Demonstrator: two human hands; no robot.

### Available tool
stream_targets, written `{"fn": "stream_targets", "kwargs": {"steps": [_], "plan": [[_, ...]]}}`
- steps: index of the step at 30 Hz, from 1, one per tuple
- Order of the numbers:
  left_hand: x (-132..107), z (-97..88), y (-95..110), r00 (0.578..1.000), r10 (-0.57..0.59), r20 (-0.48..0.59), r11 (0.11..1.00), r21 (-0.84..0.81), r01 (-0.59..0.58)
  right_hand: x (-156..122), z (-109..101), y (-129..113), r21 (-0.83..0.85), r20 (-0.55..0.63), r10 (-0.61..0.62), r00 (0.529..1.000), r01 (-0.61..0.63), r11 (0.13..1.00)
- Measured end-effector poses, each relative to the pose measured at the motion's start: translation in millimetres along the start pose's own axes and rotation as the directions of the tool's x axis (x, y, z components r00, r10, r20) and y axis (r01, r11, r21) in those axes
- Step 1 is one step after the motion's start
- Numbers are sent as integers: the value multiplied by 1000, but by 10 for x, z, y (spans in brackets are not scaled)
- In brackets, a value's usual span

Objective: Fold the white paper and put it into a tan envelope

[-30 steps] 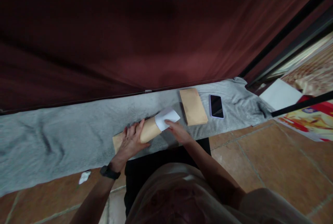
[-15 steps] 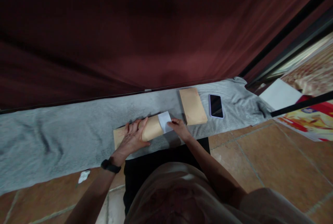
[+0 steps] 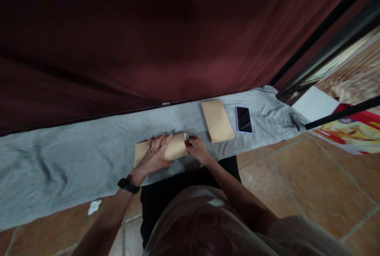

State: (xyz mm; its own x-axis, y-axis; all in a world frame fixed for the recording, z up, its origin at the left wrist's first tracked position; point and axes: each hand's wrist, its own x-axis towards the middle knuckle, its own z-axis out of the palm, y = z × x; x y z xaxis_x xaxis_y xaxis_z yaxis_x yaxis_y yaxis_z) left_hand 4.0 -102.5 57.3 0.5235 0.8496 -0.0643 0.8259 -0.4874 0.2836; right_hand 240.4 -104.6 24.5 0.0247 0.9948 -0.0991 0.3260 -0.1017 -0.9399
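A tan envelope (image 3: 175, 149) lies on a grey towel (image 3: 74, 157) in front of me. My left hand (image 3: 154, 155) rests flat on it, fingers spread, pressing it down. My right hand (image 3: 196, 149) is at the envelope's open right end, fingers pinched on a white paper (image 3: 185, 136). Only a thin sliver of that paper shows outside the envelope.
A second tan envelope (image 3: 217, 120) and a dark-screened phone (image 3: 244, 119) lie on the towel to the right. A dark red curtain (image 3: 148, 38) hangs behind. A white scrap (image 3: 94, 207) lies on the tiled floor. White sheet (image 3: 314, 103) and printed packaging at far right.
My right hand has pushed the white paper leftward into the envelope; a large part stuck out before, now only its edge shows. My left hand stayed on the envelope.
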Motion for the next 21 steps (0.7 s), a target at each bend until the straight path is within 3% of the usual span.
{"fn": "stream_targets", "kwargs": {"steps": [13,21], "plan": [[64,43,-57,999,33,31,999,-20,-33,15,26,39,-76,-31,29,999,-31,997],[33,80,-119,995,69,75,997,17,-71,-36,-3,-101,-278,-27,107,994,-110,954]]}}
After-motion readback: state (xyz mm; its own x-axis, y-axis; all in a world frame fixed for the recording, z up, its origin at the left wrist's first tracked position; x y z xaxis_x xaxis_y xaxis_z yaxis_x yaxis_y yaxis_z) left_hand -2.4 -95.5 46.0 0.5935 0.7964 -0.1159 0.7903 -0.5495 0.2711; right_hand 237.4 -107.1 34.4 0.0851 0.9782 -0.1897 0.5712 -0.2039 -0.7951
